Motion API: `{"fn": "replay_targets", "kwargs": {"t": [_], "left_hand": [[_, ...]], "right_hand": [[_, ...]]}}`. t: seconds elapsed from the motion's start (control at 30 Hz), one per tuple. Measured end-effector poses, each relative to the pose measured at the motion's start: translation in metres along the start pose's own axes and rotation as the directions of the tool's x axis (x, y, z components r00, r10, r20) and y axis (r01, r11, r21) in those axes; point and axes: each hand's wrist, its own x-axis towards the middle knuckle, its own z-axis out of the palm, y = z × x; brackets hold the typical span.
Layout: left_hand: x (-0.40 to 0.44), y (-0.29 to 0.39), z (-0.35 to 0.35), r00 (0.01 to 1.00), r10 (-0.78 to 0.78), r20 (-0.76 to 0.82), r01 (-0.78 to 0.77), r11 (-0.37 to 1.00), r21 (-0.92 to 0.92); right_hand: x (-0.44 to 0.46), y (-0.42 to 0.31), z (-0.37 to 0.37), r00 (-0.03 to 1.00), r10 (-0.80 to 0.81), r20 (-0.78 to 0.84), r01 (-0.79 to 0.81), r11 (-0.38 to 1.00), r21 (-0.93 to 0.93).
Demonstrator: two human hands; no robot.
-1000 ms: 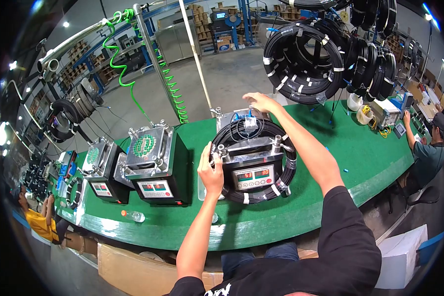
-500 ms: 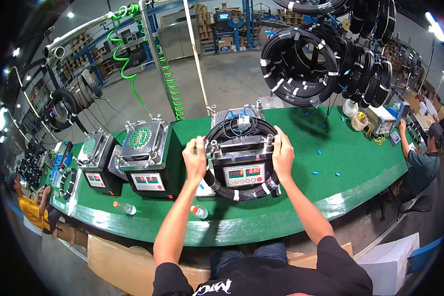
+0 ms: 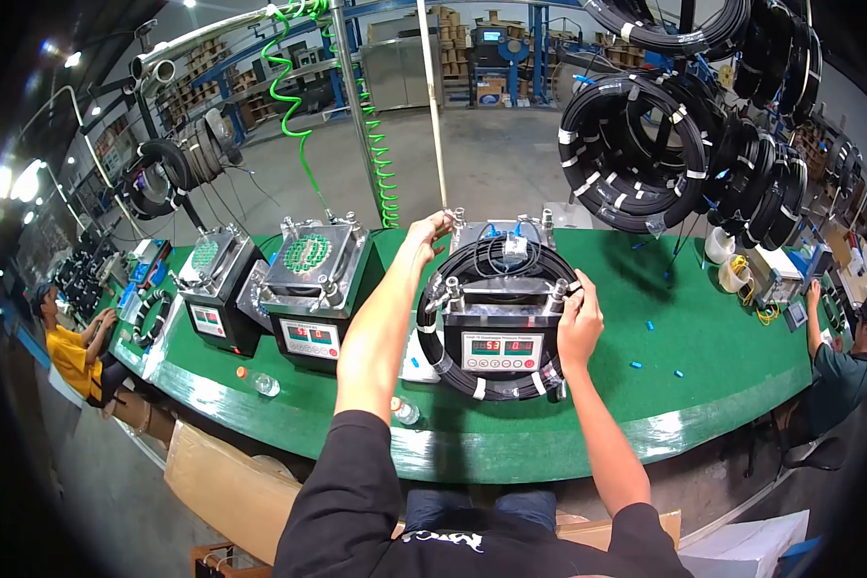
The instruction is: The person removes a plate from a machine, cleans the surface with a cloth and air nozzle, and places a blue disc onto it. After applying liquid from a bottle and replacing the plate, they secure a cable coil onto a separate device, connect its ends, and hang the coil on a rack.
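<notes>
A black machine (image 3: 501,352) with a red-digit display stands before me, a black cable coil (image 3: 434,339) looped around it. Blue-ended connectors (image 3: 494,231) sit at the top of its metal plate. My left hand (image 3: 426,238) reaches to the back left, its fingers closed around the back left knob (image 3: 458,216). At the front right corner, my right hand (image 3: 579,323) has its fingers closed at the front right knob (image 3: 559,292), beside the coil's right edge.
Two similar machines (image 3: 313,289) (image 3: 218,294) stand left on the green table (image 3: 636,409). Small bottles (image 3: 264,382) (image 3: 407,411) lie near the front edge. Blue caps (image 3: 649,326) lie right. Coils (image 3: 634,154) hang behind. One person (image 3: 72,356) sits left, another (image 3: 838,371) right.
My left hand has moved from the machine's front left corner to its back left. My right hand, earlier at the back and then at the front right, stays at the front right. The view has shifted.
</notes>
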Motion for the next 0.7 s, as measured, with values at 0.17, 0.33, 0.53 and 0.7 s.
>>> {"fn": "replay_targets", "kwargs": {"t": [0.17, 0.33, 0.53, 0.7], "left_hand": [[0.004, -0.015, -0.002, 0.922, 0.236, 0.308, -0.073, 0.885, -0.459], [0.019, -0.01, 0.002, 0.982, 0.13, 0.138, -0.081, 0.945, -0.317], [0.02, -0.001, 0.008, 0.985, 0.002, 0.17, 0.043, 0.963, -0.265], [0.001, -0.02, 0.01, 0.981, 0.18, 0.078, -0.143, 0.928, -0.344]], "right_hand": [[0.0, -0.001, 0.002, 0.998, -0.051, -0.041, 0.051, 0.999, -0.004], [0.0, 0.002, 0.002, 0.998, -0.054, -0.027, 0.053, 0.998, -0.026], [-0.001, -0.001, 0.0, 0.998, -0.058, -0.028, 0.057, 0.998, -0.012], [-0.003, -0.001, 0.001, 0.999, -0.039, -0.02, 0.039, 0.999, -0.003]]}}
